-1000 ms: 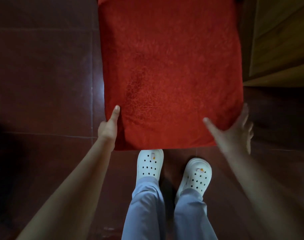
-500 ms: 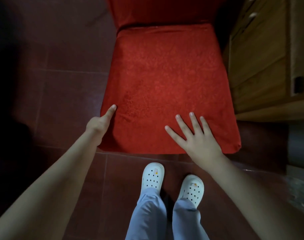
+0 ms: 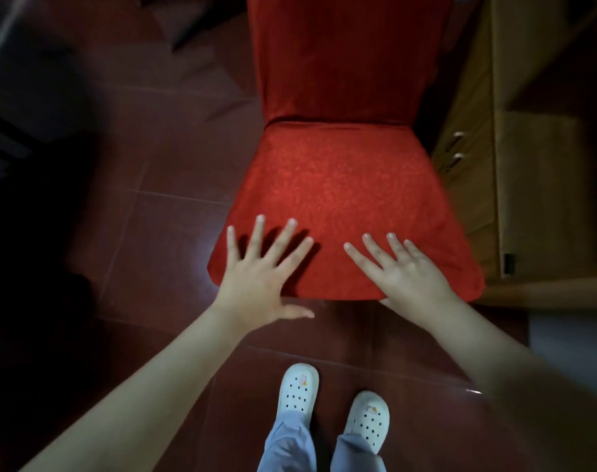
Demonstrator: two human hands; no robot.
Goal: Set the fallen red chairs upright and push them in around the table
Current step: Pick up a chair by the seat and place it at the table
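Red chair (image 3: 341, 185) stands upright beside the wooden cabinet (image 3: 535, 172), more of its backrest in my view than before. My left hand (image 3: 259, 277) has left the seat's side edge and lies flat, fingers spread, on the front edge like my right hand (image 3: 407, 272), neither gripping anything.
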